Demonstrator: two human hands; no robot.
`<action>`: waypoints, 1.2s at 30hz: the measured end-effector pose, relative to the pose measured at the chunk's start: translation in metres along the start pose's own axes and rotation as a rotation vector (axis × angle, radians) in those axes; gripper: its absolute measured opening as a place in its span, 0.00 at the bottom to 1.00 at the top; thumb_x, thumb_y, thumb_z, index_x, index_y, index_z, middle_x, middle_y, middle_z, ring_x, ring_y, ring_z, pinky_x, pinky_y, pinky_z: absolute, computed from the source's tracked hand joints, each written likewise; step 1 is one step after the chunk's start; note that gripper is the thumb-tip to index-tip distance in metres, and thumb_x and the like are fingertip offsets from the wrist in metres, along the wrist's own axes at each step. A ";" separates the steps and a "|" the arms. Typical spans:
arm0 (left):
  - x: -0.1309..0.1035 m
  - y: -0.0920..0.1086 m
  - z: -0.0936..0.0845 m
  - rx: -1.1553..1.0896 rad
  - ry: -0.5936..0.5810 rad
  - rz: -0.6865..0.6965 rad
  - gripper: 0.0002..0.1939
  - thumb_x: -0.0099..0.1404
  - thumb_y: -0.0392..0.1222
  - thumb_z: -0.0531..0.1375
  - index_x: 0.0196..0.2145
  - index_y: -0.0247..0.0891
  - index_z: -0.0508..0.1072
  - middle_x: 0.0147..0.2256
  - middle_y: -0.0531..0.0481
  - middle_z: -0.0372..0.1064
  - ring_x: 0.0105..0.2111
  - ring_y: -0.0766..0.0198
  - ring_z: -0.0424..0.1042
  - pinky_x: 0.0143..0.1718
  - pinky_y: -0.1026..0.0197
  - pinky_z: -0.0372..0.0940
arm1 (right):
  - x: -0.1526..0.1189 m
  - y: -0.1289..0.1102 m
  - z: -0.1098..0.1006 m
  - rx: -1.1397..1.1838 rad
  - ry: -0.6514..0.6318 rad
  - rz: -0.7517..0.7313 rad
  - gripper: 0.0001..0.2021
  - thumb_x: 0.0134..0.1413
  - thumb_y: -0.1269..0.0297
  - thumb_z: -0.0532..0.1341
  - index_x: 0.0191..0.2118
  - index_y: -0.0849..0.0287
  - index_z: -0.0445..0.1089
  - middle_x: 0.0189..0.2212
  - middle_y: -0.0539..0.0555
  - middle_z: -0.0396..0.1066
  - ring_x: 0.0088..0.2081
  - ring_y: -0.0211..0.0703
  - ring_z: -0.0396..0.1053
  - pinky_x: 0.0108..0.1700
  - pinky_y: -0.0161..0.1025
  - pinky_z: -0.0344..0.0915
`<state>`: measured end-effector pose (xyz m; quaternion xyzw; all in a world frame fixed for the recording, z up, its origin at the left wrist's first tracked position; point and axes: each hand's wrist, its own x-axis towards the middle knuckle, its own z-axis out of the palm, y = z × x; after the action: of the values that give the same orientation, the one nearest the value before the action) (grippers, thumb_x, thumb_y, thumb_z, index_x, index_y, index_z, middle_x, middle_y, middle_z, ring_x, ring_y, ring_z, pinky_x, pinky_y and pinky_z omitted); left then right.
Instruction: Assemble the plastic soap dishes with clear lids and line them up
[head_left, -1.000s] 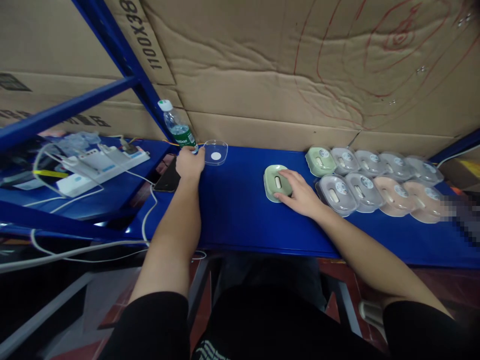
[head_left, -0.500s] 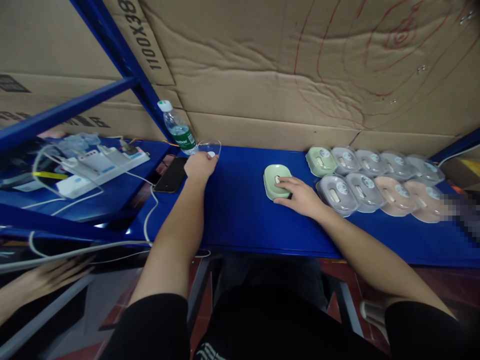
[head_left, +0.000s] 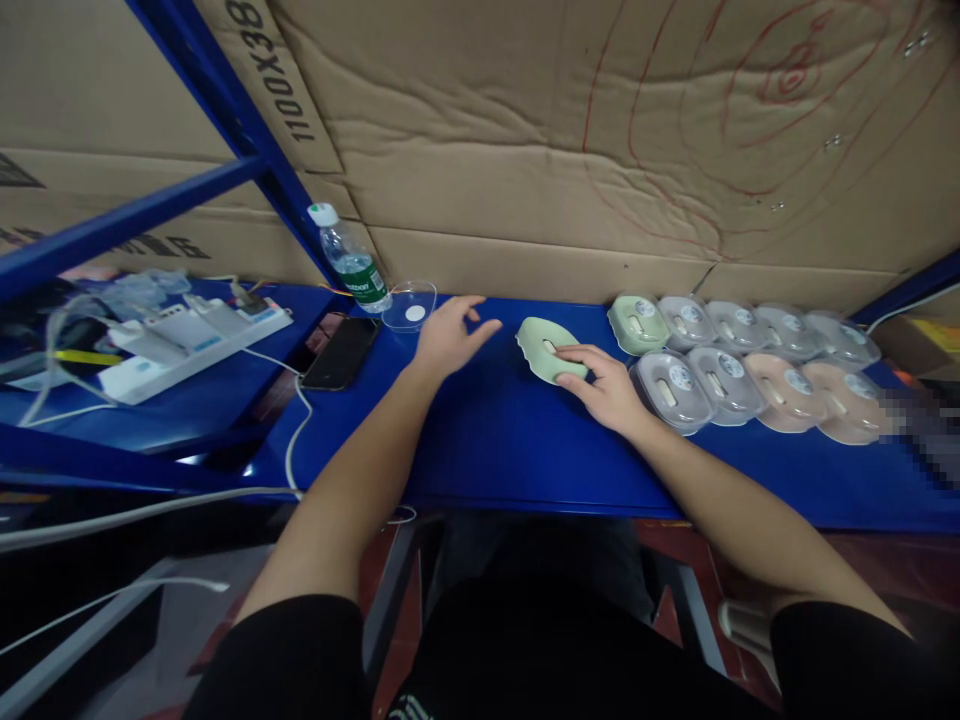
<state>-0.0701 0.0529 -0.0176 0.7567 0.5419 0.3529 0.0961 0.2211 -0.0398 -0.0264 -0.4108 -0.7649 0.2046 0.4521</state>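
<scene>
My right hand (head_left: 604,386) grips a pale green box (head_left: 546,358) by its right side, thumb at the front edge and fingers on top near a small white slot. The box is tilted, its left side raised off the blue table. To the left, my left hand (head_left: 450,338) is open and holds nothing, its fingers apart and pointing towards the box. A clear plastic lid (head_left: 417,298) with a round white sticker lies just behind my left hand, beside the water bottle (head_left: 358,272).
Two rows of lidded boxes, green (head_left: 637,324), grey (head_left: 673,390) and peach (head_left: 786,392), stand at the right. A black phone (head_left: 341,352) lies at the left, near a white power strip (head_left: 196,350) with cables. A cardboard wall (head_left: 480,150) closes off the back.
My left hand has let go of the clear lid and moved right towards the green box. My right hand has tilted the box up. A co-worker's hand at lower left is gone from view.
</scene>
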 end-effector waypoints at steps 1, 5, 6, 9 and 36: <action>-0.004 0.008 0.006 -0.064 -0.028 0.140 0.37 0.68 0.67 0.64 0.64 0.39 0.72 0.54 0.40 0.77 0.47 0.53 0.78 0.53 0.51 0.72 | 0.001 0.001 0.000 0.030 0.027 0.045 0.20 0.65 0.43 0.66 0.52 0.51 0.81 0.51 0.56 0.82 0.54 0.55 0.79 0.60 0.54 0.72; -0.023 0.043 0.030 -0.178 -0.038 0.483 0.61 0.55 0.82 0.65 0.73 0.40 0.58 0.70 0.30 0.61 0.70 0.37 0.62 0.70 0.36 0.60 | 0.003 0.005 0.002 0.143 0.104 0.219 0.28 0.63 0.35 0.64 0.49 0.55 0.82 0.42 0.55 0.84 0.44 0.54 0.81 0.51 0.52 0.76; -0.027 0.049 0.035 -0.191 -0.025 0.476 0.63 0.55 0.82 0.64 0.75 0.40 0.54 0.72 0.29 0.56 0.73 0.36 0.57 0.72 0.34 0.56 | 0.004 0.004 0.003 0.174 0.102 0.221 0.28 0.62 0.34 0.64 0.48 0.55 0.83 0.43 0.56 0.84 0.45 0.54 0.81 0.52 0.53 0.76; -0.035 0.058 0.044 -0.236 0.007 0.351 0.66 0.58 0.81 0.64 0.78 0.40 0.42 0.77 0.24 0.41 0.77 0.33 0.45 0.73 0.30 0.51 | 0.005 0.002 0.004 0.251 0.068 0.171 0.26 0.59 0.34 0.67 0.47 0.51 0.85 0.51 0.56 0.84 0.54 0.56 0.80 0.61 0.55 0.72; -0.019 0.047 0.021 -0.010 -0.035 0.449 0.28 0.75 0.60 0.59 0.66 0.45 0.68 0.77 0.36 0.46 0.73 0.38 0.57 0.70 0.34 0.59 | 0.009 0.013 -0.003 0.353 0.323 0.330 0.43 0.67 0.25 0.39 0.67 0.51 0.67 0.51 0.64 0.80 0.56 0.60 0.78 0.45 0.54 0.81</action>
<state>-0.0244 0.0227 -0.0164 0.8639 0.3564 0.3548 0.0286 0.2269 -0.0254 -0.0293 -0.4719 -0.5584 0.3371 0.5932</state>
